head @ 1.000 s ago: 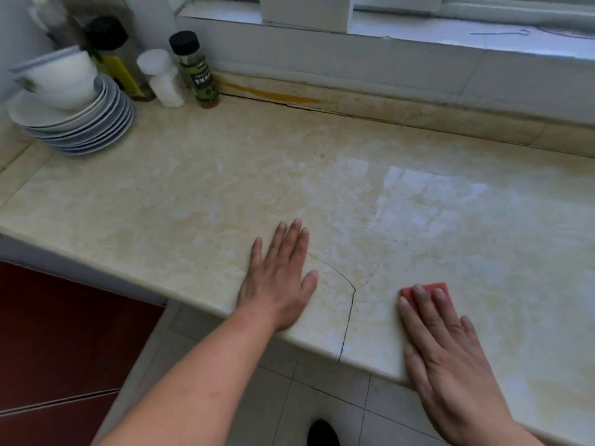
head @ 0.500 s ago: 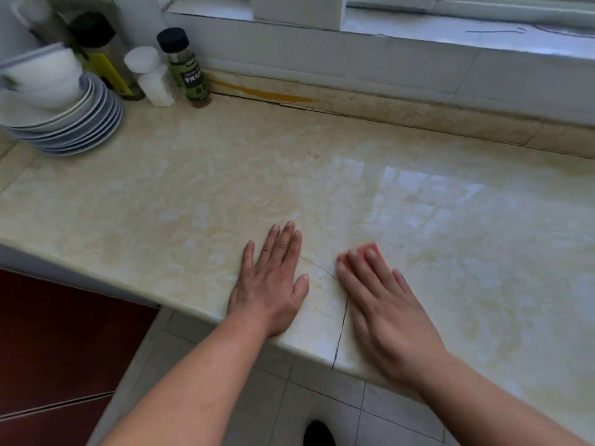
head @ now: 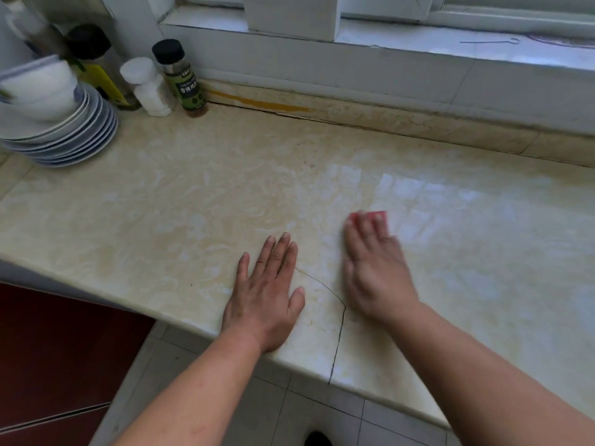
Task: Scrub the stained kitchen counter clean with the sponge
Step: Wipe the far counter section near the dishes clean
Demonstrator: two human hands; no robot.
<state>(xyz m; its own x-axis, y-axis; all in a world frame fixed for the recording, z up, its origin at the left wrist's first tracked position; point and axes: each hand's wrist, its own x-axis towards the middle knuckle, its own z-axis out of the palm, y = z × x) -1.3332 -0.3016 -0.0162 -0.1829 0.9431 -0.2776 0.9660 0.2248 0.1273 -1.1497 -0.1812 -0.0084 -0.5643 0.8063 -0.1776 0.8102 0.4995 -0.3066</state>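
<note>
Counter: your marble counter carries a thin crack near its front edge.
Left hand: your left hand lies flat beside it, fingers straight, slightly spread.
Right hand: your right hand, blurred, presses down with straight fingers.
Sponge: the red sponge sits under those fingertips.

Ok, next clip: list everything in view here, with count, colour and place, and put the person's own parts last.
counter: one, cream marble, fills the middle, with a dark crack near its front edge
sponge: one, red, on the counter under the right fingers
plates: a stack, white, count unclear, back left
bowl: white, on top of the plates, blurred
spice jar: one, black cap and green label, back left by the wall
shaker: one, white, beside the spice jar
bottle: one, dark cap and yellow label, behind the plates
window ledge: white, along the back
cabinet: dark red, below left
floor: pale tiles
left hand: flat on the counter
right hand: presses on the sponge, blurred
</note>
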